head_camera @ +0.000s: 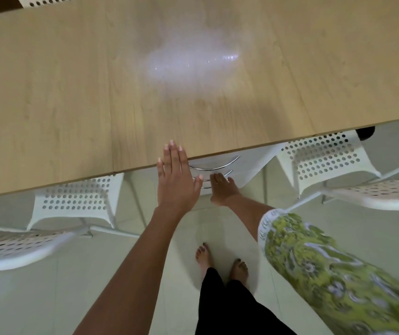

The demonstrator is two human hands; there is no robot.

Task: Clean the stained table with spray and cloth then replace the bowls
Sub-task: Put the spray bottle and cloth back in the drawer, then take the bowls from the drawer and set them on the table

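The light wooden table fills the upper half of the view, with a wet, shiny patch in its middle. My left hand lies flat with straight fingers over the table's near edge. Under that edge, stacked metal bowls sit on a white chair seat, and only their curved rims show. My right hand reaches down to the bowls, its fingers at the rims. Its thumb is hidden, so the grip is unclear. No spray bottle or cloth is in view.
White perforated chairs stand pushed in at the left and right, their backs jutting toward me. Another chair shows at the far side. My bare feet stand on the pale tiled floor.
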